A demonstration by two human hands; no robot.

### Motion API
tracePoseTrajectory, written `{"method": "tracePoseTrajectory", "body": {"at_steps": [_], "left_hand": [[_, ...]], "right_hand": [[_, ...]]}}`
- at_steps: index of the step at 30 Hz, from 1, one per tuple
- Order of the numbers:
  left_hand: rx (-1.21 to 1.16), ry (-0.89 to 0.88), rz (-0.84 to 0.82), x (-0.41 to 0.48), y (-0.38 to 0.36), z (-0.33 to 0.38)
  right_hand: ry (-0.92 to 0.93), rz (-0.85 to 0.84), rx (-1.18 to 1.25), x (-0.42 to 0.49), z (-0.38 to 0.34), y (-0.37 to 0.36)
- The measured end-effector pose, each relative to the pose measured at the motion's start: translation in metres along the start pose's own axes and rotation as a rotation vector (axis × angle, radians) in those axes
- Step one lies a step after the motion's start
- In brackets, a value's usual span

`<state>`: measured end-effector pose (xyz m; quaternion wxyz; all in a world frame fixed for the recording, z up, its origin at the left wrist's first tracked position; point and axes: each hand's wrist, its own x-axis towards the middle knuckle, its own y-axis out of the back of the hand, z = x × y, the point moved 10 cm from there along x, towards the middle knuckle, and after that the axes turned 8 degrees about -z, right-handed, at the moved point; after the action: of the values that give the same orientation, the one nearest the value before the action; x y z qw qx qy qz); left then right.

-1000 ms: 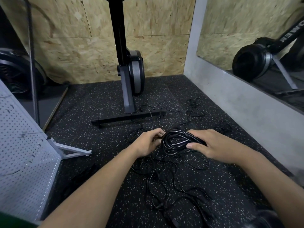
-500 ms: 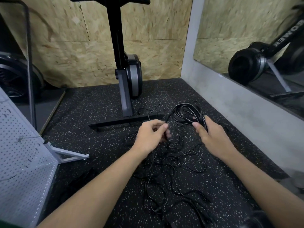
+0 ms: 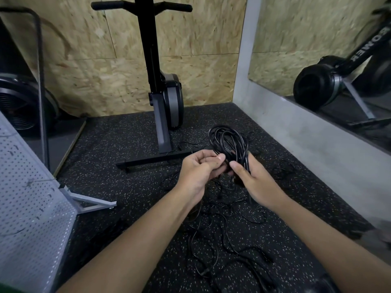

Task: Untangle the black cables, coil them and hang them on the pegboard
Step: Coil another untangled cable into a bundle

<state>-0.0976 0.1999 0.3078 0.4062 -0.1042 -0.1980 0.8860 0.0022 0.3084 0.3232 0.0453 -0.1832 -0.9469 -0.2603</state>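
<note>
A coil of thick black cable (image 3: 228, 142) stands upright above the floor, its loops rising over my fingers. My right hand (image 3: 256, 182) grips the coil's lower part, thumb across the strands. My left hand (image 3: 198, 168) meets it from the left, fingers curled and pinching the cable at the coil's base. Below both hands a tangle of thin black cables (image 3: 224, 235) lies spread on the speckled black floor. The white pegboard (image 3: 27, 208) leans at the left edge on a grey metal stand.
A black exercise machine (image 3: 163, 102) stands just beyond the hands, its floor bar (image 3: 152, 160) running left. A grey concrete wall (image 3: 306, 140) with a mirror borders the right. More thin cable lies near that wall (image 3: 281, 170). An OSB wall closes the back.
The coil rose off the floor and now stands upright between both hands. My left hand closed in on its base; the view tilted upward.
</note>
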Motion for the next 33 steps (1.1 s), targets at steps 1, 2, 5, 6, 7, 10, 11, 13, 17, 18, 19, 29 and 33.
{"method": "tracePoseTrajectory", "body": {"at_steps": [1,2,5,6,7,10,11,13,17,18,19,29,33], "left_hand": [[0.039,-0.011,0.016,0.001,0.003,0.001],[0.082,-0.025,0.027,0.001,0.005,0.003],[0.21,-0.09,0.019,0.003,0.009,0.01],[0.24,-0.106,0.014,0.002,0.008,0.013],[0.275,-0.123,0.007,0.001,0.009,0.014],[0.474,-0.195,-0.003,-0.003,0.006,0.023],[0.544,-0.228,-0.014,-0.004,0.005,0.026],[0.632,-0.238,-0.062,-0.002,0.003,0.026],[0.791,-0.059,-0.267,0.009,0.006,-0.014],[0.87,-0.023,-0.327,0.009,0.005,-0.027],[0.94,0.006,-0.384,0.008,0.003,-0.04],[1.4,0.196,-0.498,0.017,0.05,-0.136],[1.477,0.266,-0.536,0.014,0.05,-0.136]], "right_hand": [[0.008,-0.017,0.0,0.001,0.0,-0.002],[0.02,-0.034,-0.005,0.001,-0.002,-0.004],[0.011,-0.087,-0.02,0.002,-0.003,-0.01],[-0.002,-0.094,-0.022,0.002,-0.002,-0.011],[-0.012,-0.095,-0.028,0.002,-0.002,-0.011],[-0.021,-0.074,-0.063,0.002,-0.002,-0.008],[-0.015,-0.054,-0.069,0.002,-0.003,-0.006],[0.002,0.0,-0.076,0.001,-0.005,-0.001],[0.037,0.022,-0.038,0.002,-0.011,0.003],[0.05,0.017,-0.022,0.001,-0.015,0.003],[0.062,0.015,-0.015,0.001,-0.019,0.004],[-0.004,0.139,0.219,-0.003,-0.021,0.033],[-0.276,0.163,-0.191,-0.004,0.023,0.047]]}}
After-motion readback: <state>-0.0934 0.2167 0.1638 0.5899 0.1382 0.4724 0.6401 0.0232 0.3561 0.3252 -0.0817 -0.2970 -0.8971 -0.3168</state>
